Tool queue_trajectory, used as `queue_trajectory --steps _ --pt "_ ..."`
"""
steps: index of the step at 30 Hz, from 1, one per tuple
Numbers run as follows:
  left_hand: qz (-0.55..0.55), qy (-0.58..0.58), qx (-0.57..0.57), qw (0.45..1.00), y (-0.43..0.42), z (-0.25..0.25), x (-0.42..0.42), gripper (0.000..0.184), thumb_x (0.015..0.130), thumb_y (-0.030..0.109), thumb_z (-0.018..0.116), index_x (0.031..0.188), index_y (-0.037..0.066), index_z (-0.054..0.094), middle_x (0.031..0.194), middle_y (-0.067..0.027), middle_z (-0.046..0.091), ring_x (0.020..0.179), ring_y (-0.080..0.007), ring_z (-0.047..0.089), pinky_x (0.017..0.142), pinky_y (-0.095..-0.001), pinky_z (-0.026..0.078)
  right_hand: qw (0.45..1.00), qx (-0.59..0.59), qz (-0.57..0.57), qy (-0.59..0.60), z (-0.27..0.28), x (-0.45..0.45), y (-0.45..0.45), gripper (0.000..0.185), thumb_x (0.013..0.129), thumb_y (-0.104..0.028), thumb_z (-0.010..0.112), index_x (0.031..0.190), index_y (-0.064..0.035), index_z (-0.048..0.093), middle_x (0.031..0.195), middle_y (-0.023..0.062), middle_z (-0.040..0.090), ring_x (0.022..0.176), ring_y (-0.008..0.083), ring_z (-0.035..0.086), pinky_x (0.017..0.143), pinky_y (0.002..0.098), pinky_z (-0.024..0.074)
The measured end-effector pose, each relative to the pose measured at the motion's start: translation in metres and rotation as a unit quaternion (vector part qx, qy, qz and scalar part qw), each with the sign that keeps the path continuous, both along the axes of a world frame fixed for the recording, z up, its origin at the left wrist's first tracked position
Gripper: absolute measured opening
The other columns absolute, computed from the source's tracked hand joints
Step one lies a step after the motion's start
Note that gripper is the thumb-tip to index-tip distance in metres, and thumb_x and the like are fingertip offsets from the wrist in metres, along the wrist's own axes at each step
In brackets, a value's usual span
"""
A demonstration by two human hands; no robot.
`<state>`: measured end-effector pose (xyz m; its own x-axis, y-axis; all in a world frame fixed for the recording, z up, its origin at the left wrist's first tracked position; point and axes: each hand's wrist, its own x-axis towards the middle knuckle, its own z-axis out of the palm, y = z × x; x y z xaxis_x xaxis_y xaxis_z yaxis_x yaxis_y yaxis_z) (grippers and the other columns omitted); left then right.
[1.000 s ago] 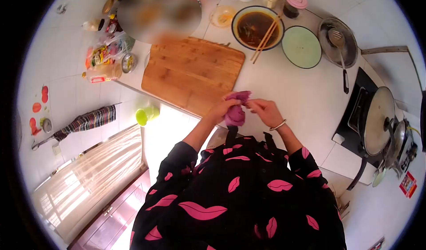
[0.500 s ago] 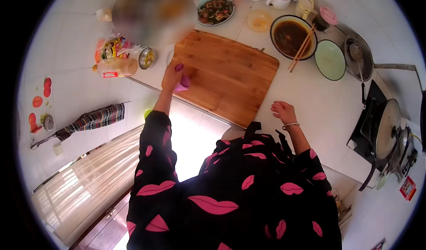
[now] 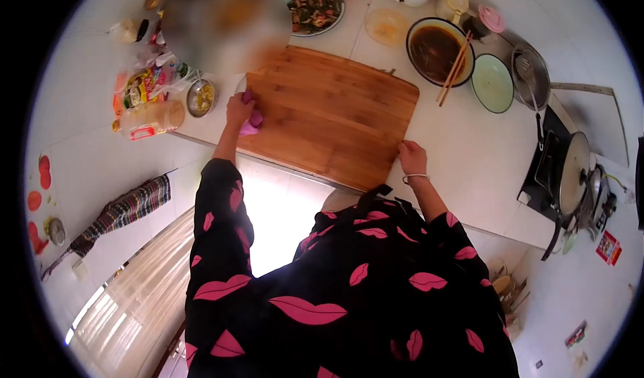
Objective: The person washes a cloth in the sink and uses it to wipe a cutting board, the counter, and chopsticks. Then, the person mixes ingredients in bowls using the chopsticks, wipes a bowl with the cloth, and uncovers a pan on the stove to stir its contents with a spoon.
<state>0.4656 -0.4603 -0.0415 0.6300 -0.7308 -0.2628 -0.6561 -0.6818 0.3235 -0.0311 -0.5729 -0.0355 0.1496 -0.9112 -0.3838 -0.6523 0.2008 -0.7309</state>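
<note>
A large wooden cutting board (image 3: 332,116) lies on the counter in front of me. At its left edge my left hand (image 3: 239,109) is closed on a purple cloth (image 3: 252,124), part of which hangs out beside the fingers over the board. My right hand (image 3: 411,156), with a bangle at the wrist, is at the board's right edge, its fingers curled against that edge.
A bowl of dark broth (image 3: 436,50) with chopsticks (image 3: 455,69), a green bowl (image 3: 492,83) and a metal pan (image 3: 539,86) stand at the back right. A plate of food (image 3: 315,10) is behind the board. A small metal bowl (image 3: 201,98) and an oil bottle (image 3: 151,119) are left.
My left hand has carried the purple cloth from between both hands to the board's left side. My right hand let go of the cloth and has come to the board's right edge.
</note>
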Motion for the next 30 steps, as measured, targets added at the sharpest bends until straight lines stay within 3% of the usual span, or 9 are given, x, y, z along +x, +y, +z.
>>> queue_trajectory --steps 2,9,18,21,30 --pt "-0.020 -0.027 -0.017 0.999 0.001 -0.007 0.001 0.038 0.072 0.029 0.066 0.101 0.005 0.060 0.093 -0.0224 0.059 0.090 -0.0393 0.057 0.078 -0.0459 0.047 1.000 0.010 -0.022 0.017 0.005 0.007 0.001 0.031 0.080 -0.024 0.060 0.093 0.0035 0.064 0.080 0.0162 0.067 0.073 0.0206 0.065 0.066 0.0314 0.0497" --pt "-0.016 -0.059 0.033 0.998 -0.005 0.004 -0.010 0.033 0.075 0.029 0.064 0.098 0.005 0.060 0.095 -0.0212 0.055 0.091 -0.0395 0.056 0.078 -0.0462 0.047 0.998 0.011 -0.057 -0.022 -0.016 0.001 0.008 0.028 0.083 -0.022 0.059 0.097 0.0016 0.063 0.071 0.0107 0.064 0.060 0.0149 0.060 0.050 0.0278 0.0480" --pt "-0.045 -0.065 0.019 0.997 -0.002 0.009 -0.037 0.031 0.077 0.028 0.063 0.093 0.002 0.059 0.095 -0.0206 0.055 0.089 -0.0392 0.056 0.077 -0.0468 0.046 0.998 -0.020 -0.050 -0.013 -0.021 -0.022 0.007 0.028 0.084 -0.021 0.058 0.099 0.0015 0.063 0.072 0.0100 0.063 0.056 0.0126 0.056 0.048 0.0267 0.0476" --pt "-0.051 -0.052 0.027 0.997 -0.003 0.015 -0.053 0.031 0.077 0.027 0.062 0.094 0.001 0.059 0.093 -0.0212 0.054 0.088 -0.0396 0.056 0.076 -0.0468 0.046 0.997 0.025 -0.067 0.011 -0.008 -0.032 0.004 0.030 0.083 -0.026 0.056 0.096 -0.0002 0.063 0.086 0.0196 0.065 0.082 0.0315 0.063 0.074 0.0379 0.0490" --pt "-0.083 -0.032 0.015 0.996 -0.004 0.019 -0.122 0.033 0.076 0.026 0.063 0.094 -0.001 0.058 0.092 -0.0217 0.054 0.085 -0.0397 0.055 0.075 -0.0469 0.046 0.995 -0.022 -0.069 0.064 0.003 -0.092 -0.008 0.030 0.082 -0.026 0.057 0.097 -0.0009 0.063 0.086 0.0187 0.064 0.081 0.0324 0.062 0.073 0.0387 0.0488"
